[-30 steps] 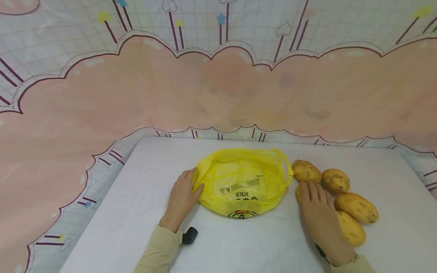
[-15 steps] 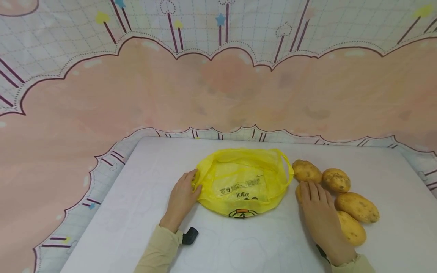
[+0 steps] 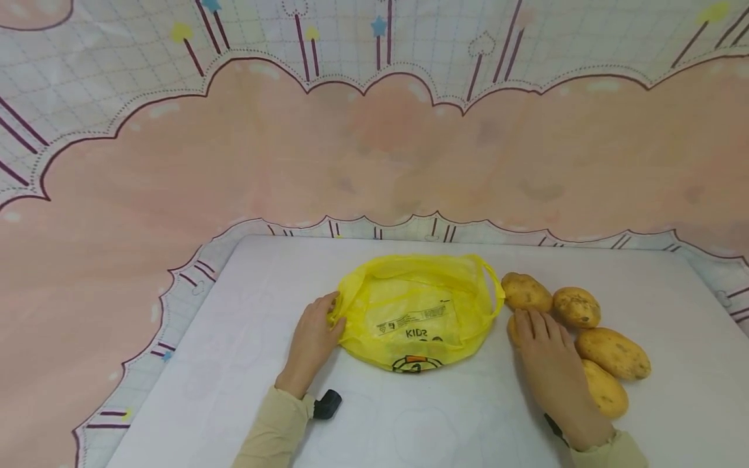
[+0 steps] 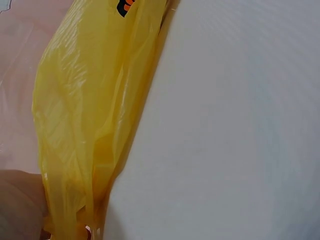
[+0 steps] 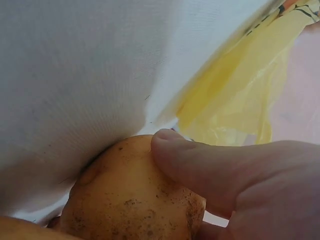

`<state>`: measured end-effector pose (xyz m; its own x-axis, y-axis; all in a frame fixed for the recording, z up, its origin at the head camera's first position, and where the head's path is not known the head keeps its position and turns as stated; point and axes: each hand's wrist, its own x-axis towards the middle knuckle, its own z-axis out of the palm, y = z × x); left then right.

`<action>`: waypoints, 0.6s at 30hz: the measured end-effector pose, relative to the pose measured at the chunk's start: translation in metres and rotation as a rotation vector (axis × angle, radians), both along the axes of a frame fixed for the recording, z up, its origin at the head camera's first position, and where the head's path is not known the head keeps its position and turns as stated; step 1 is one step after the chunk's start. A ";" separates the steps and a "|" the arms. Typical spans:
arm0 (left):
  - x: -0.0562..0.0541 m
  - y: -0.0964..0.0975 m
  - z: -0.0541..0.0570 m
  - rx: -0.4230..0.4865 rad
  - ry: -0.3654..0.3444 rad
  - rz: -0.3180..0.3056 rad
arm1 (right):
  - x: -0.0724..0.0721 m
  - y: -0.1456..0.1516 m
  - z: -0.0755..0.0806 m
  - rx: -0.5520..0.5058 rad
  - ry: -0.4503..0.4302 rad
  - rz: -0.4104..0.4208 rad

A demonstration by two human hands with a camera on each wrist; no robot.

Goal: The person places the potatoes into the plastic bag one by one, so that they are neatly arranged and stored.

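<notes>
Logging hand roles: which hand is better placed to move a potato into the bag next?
Likely the right hand: it grips a potato, with more potatoes beside it. The left hand holds the bag at the side farthest from them.

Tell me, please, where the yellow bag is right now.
In the head view, the yellow bag lies low, slightly right of centre, between the left hand and the potatoes.

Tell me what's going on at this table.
A person's left hand grips the left edge of an open yellow bag on a white table. The right hand holds a potato to the bag's right. Four more potatoes lie close by that hand; every potato in view is outside the bag.
</notes>
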<state>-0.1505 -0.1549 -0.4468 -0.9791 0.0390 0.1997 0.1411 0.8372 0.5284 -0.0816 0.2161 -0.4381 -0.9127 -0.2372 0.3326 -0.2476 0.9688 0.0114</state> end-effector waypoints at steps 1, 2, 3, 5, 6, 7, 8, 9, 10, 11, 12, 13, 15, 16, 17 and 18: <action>0.000 0.000 0.000 -0.001 -0.002 -0.002 | 0.000 0.000 0.001 -0.001 -0.004 0.001; -0.001 0.000 0.000 -0.004 -0.004 -0.004 | 0.000 0.000 0.003 -0.005 -0.012 0.002; -0.001 0.001 0.000 -0.009 -0.005 -0.006 | 0.000 0.000 0.004 -0.007 -0.019 0.003; -0.001 0.001 0.000 -0.012 -0.010 -0.006 | 0.000 0.000 0.007 -0.005 -0.030 0.005; -0.001 0.001 0.000 -0.013 -0.011 -0.005 | -0.001 0.000 0.009 -0.006 -0.034 0.009; -0.001 0.001 0.001 -0.015 -0.014 -0.004 | -0.001 0.000 0.010 -0.007 -0.038 0.011; -0.001 0.001 0.001 -0.018 -0.016 -0.002 | -0.001 -0.001 0.012 -0.011 -0.043 0.013; -0.001 0.001 0.001 -0.019 -0.019 0.000 | -0.002 -0.001 0.013 -0.013 -0.044 0.016; -0.001 0.000 0.001 -0.020 -0.023 0.002 | -0.002 -0.001 0.015 -0.017 -0.043 0.019; -0.001 0.000 0.001 -0.020 -0.027 0.003 | -0.003 -0.001 0.017 -0.026 -0.037 0.025; -0.001 0.000 0.001 -0.019 -0.031 0.004 | -0.003 -0.002 0.019 -0.035 -0.033 0.027; -0.001 0.000 0.002 -0.018 -0.033 0.005 | -0.003 -0.002 0.020 -0.045 -0.025 0.030; -0.001 0.000 0.002 -0.017 -0.031 0.002 | -0.004 -0.002 0.024 -0.067 -0.002 0.043; -0.001 0.000 0.002 -0.019 -0.027 -0.002 | -0.004 -0.002 0.025 -0.075 0.009 0.049; -0.001 0.000 0.002 -0.019 -0.025 -0.004 | -0.004 -0.002 0.027 -0.085 0.018 0.055; -0.001 -0.001 0.002 -0.020 -0.023 -0.006 | -0.004 -0.002 0.028 -0.095 0.021 0.059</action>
